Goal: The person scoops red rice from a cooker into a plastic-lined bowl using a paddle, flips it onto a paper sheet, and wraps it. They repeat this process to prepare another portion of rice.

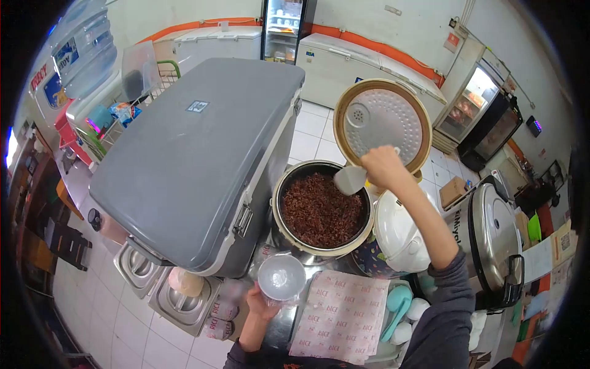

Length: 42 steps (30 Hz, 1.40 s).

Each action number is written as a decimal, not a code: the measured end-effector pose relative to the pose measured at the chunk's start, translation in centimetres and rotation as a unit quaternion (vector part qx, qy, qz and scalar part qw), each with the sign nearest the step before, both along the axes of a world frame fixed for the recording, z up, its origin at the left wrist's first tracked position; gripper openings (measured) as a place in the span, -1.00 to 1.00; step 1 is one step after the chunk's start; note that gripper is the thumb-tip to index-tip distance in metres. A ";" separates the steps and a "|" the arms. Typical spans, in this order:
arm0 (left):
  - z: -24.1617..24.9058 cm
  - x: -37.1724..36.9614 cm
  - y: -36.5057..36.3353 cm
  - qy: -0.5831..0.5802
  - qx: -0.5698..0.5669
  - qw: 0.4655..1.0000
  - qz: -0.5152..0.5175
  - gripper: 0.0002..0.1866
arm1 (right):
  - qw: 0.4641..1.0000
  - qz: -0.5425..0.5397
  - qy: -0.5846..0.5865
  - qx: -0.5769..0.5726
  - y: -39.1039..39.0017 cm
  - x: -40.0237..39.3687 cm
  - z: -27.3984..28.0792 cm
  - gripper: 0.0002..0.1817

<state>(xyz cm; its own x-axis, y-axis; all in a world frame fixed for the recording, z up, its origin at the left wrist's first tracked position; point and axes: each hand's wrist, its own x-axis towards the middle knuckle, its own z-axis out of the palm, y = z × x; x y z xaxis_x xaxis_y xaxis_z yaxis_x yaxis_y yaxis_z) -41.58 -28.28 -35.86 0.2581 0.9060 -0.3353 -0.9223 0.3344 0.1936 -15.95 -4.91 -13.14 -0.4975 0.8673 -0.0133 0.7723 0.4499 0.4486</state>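
Steel counter (279, 329) below both hands. Directly on it: open rice cooker (319, 212) beneath the right hand (382, 167); grey cooler box (196, 160) beyond the left hand (261, 305); printed paper sheets (341, 313) just right of the left hand; white cooker (399, 237) under the right forearm.

white rice paddle (350, 179) over pot, clear bowl (281, 277) upright

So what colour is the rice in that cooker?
Dark reddish-brown rice, seen in the head view, the only one.
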 end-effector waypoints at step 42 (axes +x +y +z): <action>-1.2 -0.1 3.6 0.019 0.012 1.000 0.003 -0.25 | 0.908 0.092 0.174 -0.370 3.0 -3.5 -13.3 -0.76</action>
